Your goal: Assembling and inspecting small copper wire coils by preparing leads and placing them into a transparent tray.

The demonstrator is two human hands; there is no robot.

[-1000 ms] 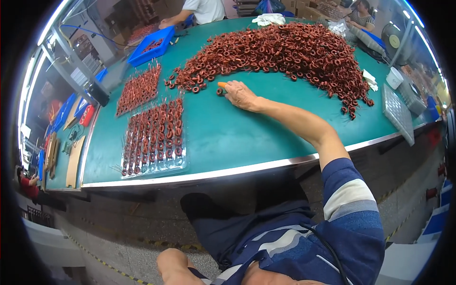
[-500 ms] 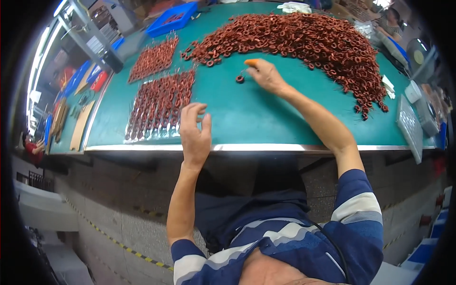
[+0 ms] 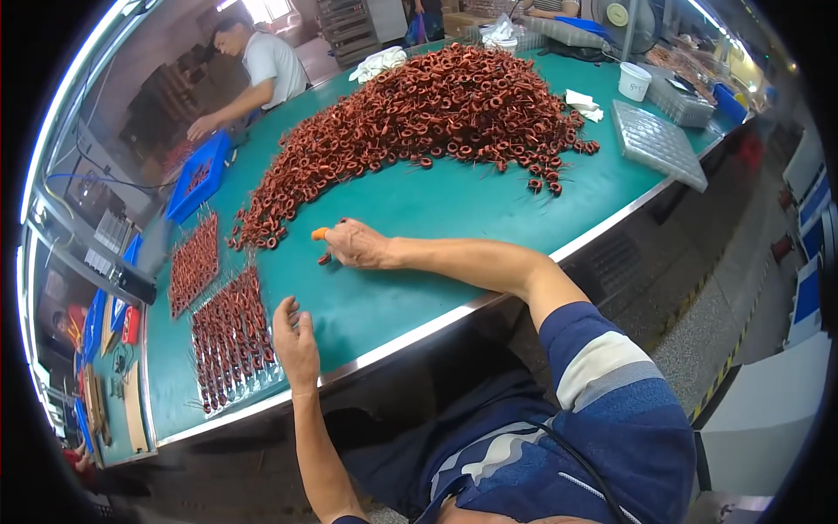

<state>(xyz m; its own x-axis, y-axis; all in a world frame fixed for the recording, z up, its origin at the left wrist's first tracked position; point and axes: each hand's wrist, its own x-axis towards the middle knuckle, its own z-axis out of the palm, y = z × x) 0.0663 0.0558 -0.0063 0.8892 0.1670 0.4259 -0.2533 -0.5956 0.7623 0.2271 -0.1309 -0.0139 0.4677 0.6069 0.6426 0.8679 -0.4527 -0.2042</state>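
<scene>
Hiding its grip, the right hand (image 3: 356,244) is beside a ring (image 3: 324,258).

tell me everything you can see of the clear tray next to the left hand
The clear tray looks like thin, glossy plastic. It lies flat on the green table, near the front edge, just left of the left hand; whether they touch is unclear. Rows of reddish-brown rings with thin wire leads cover most of it, while bare plastic shows along its near edge.
</scene>
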